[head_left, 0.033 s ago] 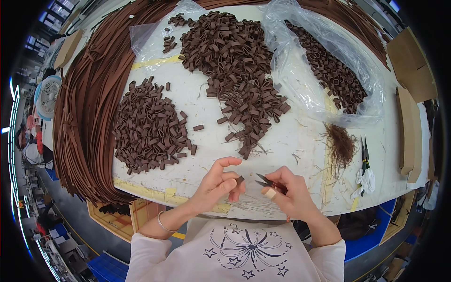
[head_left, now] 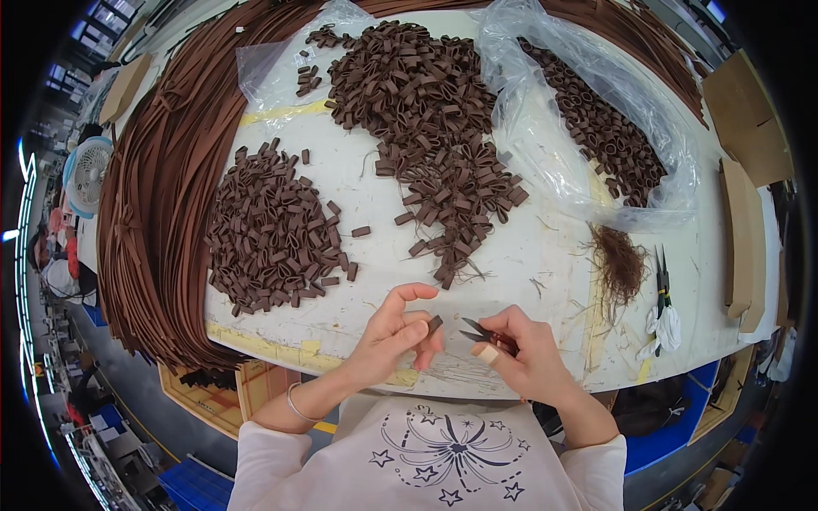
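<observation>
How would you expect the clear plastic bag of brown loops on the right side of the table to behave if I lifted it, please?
The clear plastic bag looks thin and crinkled, so it would probably sag. Its mouth lies open, so brown loops might spill. It is likely light, since the loops are small.

Bright, even light from above falls on the white table [head_left: 545, 247], with only faint shadows under the hands. The clear bag [head_left: 545, 145] shows soft glare. Centre is sharp; straight edges bend toward the black fisheye rim, where detail seems smeared and dim
</observation>
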Demonstrator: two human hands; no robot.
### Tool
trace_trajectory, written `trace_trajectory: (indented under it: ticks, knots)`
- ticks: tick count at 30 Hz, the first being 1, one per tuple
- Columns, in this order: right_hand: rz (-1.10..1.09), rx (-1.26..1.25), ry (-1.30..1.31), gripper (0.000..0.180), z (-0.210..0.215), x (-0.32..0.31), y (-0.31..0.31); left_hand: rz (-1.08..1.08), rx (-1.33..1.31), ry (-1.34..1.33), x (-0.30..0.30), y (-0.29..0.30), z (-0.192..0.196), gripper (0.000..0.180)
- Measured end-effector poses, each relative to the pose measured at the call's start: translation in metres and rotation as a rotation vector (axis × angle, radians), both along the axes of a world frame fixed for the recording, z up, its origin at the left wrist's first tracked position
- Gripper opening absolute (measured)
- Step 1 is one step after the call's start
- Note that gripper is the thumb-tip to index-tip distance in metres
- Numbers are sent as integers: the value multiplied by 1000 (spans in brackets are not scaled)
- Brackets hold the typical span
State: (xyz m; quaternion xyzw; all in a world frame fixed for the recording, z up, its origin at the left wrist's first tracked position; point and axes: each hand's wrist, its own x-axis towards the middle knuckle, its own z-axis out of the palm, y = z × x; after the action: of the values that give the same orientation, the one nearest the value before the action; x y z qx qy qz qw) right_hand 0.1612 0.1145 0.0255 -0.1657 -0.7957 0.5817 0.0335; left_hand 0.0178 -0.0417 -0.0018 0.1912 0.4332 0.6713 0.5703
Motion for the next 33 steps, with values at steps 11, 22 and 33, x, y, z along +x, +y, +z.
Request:
trace_trajectory:
  ticks: [11, 22, 33]
  knots:
    - [87, 162, 1, 23, 8, -13, -9, 53, -122, -471, -3, 3, 8, 31]
    - [46, 424, 109, 21, 3, -15, -16, 149, -132, 72, 9, 6, 11, 28]
    - [38, 463, 97, 18, -1, -16, -18, 173, -111, 307, 13, 6, 9, 28]
